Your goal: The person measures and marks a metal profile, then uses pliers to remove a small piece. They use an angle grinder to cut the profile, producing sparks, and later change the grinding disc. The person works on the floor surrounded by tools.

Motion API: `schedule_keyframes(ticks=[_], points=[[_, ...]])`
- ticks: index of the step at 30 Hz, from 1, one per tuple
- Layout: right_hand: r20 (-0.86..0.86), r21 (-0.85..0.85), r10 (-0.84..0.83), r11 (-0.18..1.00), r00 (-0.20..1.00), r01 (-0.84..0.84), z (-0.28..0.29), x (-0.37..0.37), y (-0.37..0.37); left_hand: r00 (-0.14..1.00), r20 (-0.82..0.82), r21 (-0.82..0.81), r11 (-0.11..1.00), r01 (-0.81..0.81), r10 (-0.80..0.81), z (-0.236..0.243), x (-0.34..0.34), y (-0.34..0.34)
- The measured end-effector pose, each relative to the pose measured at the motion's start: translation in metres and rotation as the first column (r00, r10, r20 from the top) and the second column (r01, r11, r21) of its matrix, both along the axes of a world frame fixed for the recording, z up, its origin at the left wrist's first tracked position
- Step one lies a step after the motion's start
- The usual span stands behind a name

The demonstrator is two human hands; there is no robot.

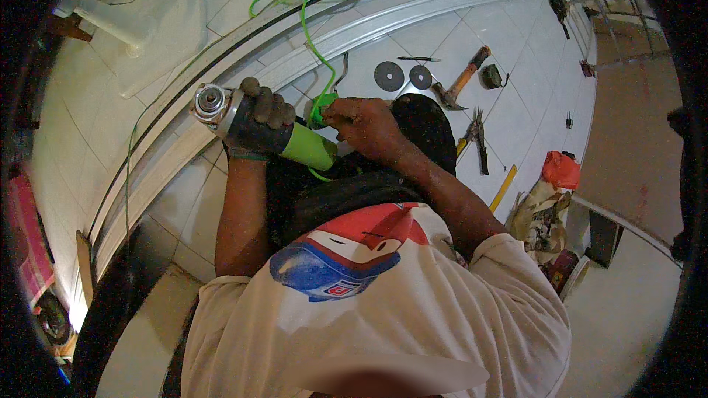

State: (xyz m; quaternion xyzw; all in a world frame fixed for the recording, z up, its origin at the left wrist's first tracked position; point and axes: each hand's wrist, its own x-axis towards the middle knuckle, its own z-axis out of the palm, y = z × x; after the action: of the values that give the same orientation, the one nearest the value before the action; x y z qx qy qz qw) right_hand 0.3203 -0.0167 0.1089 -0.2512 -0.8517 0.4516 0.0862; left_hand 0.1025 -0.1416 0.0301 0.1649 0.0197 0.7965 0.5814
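My left hand [270, 107], in a dark work glove, is wrapped round an angle grinder [308, 149] with a black and lime-green body. The tool's silver head points up and left, and its round metal spindle [212, 99] faces me. Just right of it, my bare right hand [369, 127] has its fingers closed at a bright green piece [321, 112]. Those fingers partly cover it, so I cannot tell its exact kind. A green cord [313, 37] runs up from beside it. Two dark cutting discs [389, 76] lie on the floor ahead.
On the tiles at right lie a hammer [466, 77], pliers [478, 140], a roll of dark tape [491, 76] and a yellow strip [503, 190]. A pen-like stick [419, 59] is beyond the discs. Long pale metal profiles [369, 22] curve across the floor. A red bag [561, 170] sits at right.
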Motion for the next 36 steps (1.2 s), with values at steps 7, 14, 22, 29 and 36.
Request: schedule_keyframes(ticks=[7, 14, 22, 29, 36], points=[[0.025, 0.038, -0.045, 0.998, 0.999, 0.044, 0.005, 0.006, -0.001, 1.0, -0.014, -0.083, 0.997, -0.006, 0.004, 0.005, -0.001, -0.002], [-0.042, -0.186, -0.087, 0.98, 0.995, 0.077, 0.031, 0.006, 0.0, 0.999, 0.046, -0.133, 0.991, 0.01, -0.004, 0.027, 0.005, -0.004], [-0.113, -0.206, -0.197, 0.964, 0.974, 0.171, 0.052, -0.032, 0.015, 0.988, 0.156, -0.197, 0.98, 0.034, -0.003, 0.044, 0.006, -0.005], [-0.26, -0.331, -0.005, 0.94, 0.966, -0.084, 0.077, -0.106, 0.008, 0.993, 0.044, 0.025, 0.993, 0.112, -0.113, -0.005, -0.008, 0.0], [-0.221, -0.421, 0.028, 0.899, 0.975, -0.121, 0.076, -0.158, -0.015, 0.94, 0.164, -0.494, 0.85, -0.184, 0.299, 0.0, 0.005, 0.01]])
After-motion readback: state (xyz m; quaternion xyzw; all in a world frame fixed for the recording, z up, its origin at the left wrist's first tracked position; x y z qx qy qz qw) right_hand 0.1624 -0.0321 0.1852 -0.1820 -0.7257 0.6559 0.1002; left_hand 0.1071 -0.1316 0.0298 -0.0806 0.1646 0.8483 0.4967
